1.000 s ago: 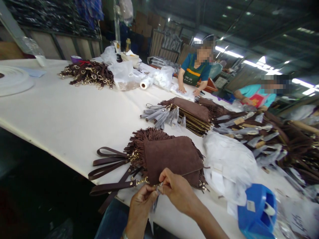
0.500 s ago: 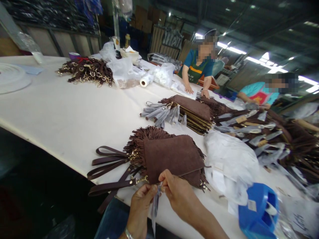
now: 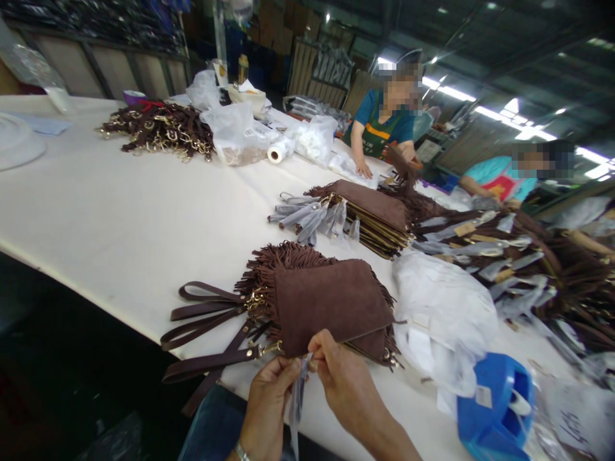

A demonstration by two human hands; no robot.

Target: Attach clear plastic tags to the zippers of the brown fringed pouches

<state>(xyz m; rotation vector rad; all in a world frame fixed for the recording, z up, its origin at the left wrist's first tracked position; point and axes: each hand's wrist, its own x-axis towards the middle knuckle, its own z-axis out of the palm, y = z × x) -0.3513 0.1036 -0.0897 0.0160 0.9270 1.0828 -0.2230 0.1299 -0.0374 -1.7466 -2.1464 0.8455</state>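
Flat dark-brown leather wrist straps (image 3: 206, 367) spread left of the left hand (image 3: 269, 400), which pinches a narrow translucent plastic sleeve (image 3: 298, 398). The brown fringed suede pouch (image 3: 331, 304) lies just beyond the right hand (image 3: 342, 376), its fingertips together at the sleeve's top. Farther beyond, a co-worker's hand (image 3: 406, 152), flat half a second ago, is now raised.

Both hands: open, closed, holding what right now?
Left hand: closed, pinching the translucent strip near its top.
Right hand: closed at the strip's top; exact grip hidden.
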